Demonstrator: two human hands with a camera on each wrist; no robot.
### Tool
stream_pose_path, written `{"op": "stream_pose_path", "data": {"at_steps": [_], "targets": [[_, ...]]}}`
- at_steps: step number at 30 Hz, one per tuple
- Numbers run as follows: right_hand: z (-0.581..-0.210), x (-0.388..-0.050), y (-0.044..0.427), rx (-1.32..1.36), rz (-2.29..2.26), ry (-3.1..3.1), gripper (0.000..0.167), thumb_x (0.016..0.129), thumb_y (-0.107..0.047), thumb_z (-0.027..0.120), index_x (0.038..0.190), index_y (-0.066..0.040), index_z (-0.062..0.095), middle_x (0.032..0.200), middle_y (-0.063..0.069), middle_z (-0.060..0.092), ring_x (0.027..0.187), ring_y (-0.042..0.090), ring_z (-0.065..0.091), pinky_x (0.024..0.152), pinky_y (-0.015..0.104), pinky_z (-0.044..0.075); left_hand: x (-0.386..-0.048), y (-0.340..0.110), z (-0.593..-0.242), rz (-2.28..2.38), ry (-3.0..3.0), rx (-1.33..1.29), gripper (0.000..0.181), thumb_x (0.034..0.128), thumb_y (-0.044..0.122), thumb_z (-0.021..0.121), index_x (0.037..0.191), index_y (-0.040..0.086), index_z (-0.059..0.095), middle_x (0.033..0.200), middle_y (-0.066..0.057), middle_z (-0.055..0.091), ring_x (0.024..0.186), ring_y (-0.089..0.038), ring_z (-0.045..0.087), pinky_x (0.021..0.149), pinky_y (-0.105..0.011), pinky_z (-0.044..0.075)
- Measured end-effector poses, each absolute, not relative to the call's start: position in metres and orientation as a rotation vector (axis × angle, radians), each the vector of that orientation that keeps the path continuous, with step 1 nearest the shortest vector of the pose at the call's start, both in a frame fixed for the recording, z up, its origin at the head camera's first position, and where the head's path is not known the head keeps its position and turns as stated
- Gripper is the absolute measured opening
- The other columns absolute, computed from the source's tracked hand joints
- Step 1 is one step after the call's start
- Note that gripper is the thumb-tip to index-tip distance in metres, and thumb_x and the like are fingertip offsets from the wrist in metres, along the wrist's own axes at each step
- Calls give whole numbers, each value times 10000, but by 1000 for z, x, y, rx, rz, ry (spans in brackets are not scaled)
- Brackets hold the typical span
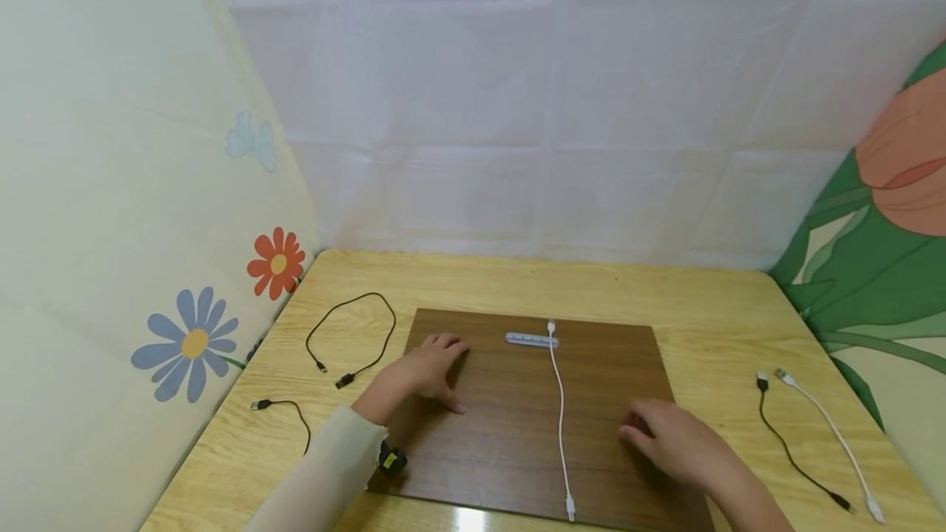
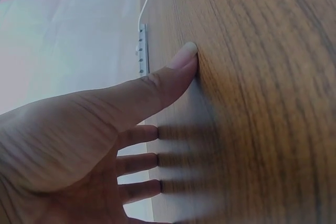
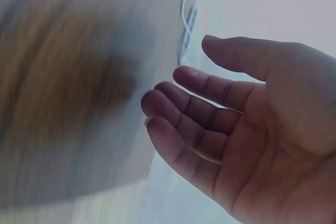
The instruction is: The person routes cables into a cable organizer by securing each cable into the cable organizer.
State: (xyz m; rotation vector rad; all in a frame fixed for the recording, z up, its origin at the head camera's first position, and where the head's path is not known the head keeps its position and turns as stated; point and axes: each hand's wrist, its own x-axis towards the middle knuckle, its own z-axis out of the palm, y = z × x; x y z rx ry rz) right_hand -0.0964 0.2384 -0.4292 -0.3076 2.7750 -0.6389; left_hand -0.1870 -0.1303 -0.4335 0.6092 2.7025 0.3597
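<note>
A dark brown wooden board (image 1: 502, 425) lies on the table. Near its far edge sits a small grey-blue slotted cable holder (image 1: 528, 341). A white USB cable (image 1: 561, 409) crosses the holder's right end and runs down the board toward its near edge. My left hand (image 1: 429, 368) rests its fingertips on the board's left part, fingers spread; the left wrist view shows the thumb (image 2: 181, 64) touching the wood. Over the board's right part is my right hand (image 1: 668, 437), its fingers loosely bent and holding nothing, as the right wrist view (image 3: 252, 114) confirms.
Left of the board lie a long black cable (image 1: 394, 327) and a shorter black cable (image 1: 296, 407). On the right are a short black cable (image 1: 787, 446) and a white cable (image 1: 835, 429). A white cloth (image 1: 547, 105) hangs behind the table (image 1: 709, 302).
</note>
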Motion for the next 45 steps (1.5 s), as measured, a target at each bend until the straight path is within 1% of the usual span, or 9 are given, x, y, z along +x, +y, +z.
{"op": "stream_pose_path", "data": {"at_steps": [5,8,10,15,21,25,33,41,45], "targets": [[-427,-102,255,-240,-598,2825,226,965,-270,698,1088,-82,670,1021,38,682,947,228,657,812,472,550,-186,-132,-434,355,2706,609,1042,714,469,912,1552,124,396,1590,-124,349,1475,-376,291,1133,-575,363],[-427,-102,264,-246,-603,2853,320,976,-274,685,1169,-21,654,1129,123,683,1029,321,662,859,525,545,-185,-132,-435,358,2710,605,1046,711,472,913,1552,126,395,1593,-122,346,1475,-375,290,1133,-577,363],[-428,-102,269,-253,-610,2864,359,980,-271,679,1198,13,643,1161,161,677,1038,348,661,859,532,545,-185,-133,-435,366,2713,604,1046,708,471,915,1550,126,398,1592,-123,345,1475,-377,289,1131,-579,364],[-428,-102,284,-218,-596,2864,414,990,-281,664,1230,53,617,1186,234,657,1027,380,659,836,540,548,-184,-132,-436,373,2720,611,1040,708,474,914,1544,122,406,1589,-127,348,1471,-380,293,1131,-579,364],[-431,-102,306,-203,-538,2879,531,1004,-330,634,1282,117,561,1254,358,589,1114,526,587,863,603,509,-183,-133,-436,362,2722,621,1028,720,483,902,1546,126,404,1591,-124,346,1469,-379,299,1137,-572,360],[-436,-102,321,-222,-531,2902,508,1005,-281,630,1265,148,549,1253,400,564,1156,588,528,907,653,469,-181,-133,-434,373,2718,616,1024,722,474,903,1546,126,405,1590,-128,348,1468,-384,300,1143,-579,347],[-444,-98,343,-220,-515,2991,534,983,-190,643,1309,196,471,1269,468,501,1120,631,519,890,689,455,-179,-133,-431,377,2713,606,1019,728,470,898,1549,127,401,1597,-130,339,1475,-385,291,1150,-596,328],[-445,-96,357,-178,-513,2982,577,957,-172,670,1304,228,440,1267,494,472,1124,661,479,893,703,443,-181,-134,-435,368,2723,615,1024,726,488,894,1550,132,401,1595,-123,345,1476,-374,295,1151,-585,334],[-448,-95,366,-134,-482,2934,630,950,-219,684,1300,237,426,1235,506,472,1102,660,484,874,693,455,-180,-134,-434,372,2721,611,1020,731,485,891,1553,134,397,1602,-127,336,1483,-376,285,1156,-590,323]]}}
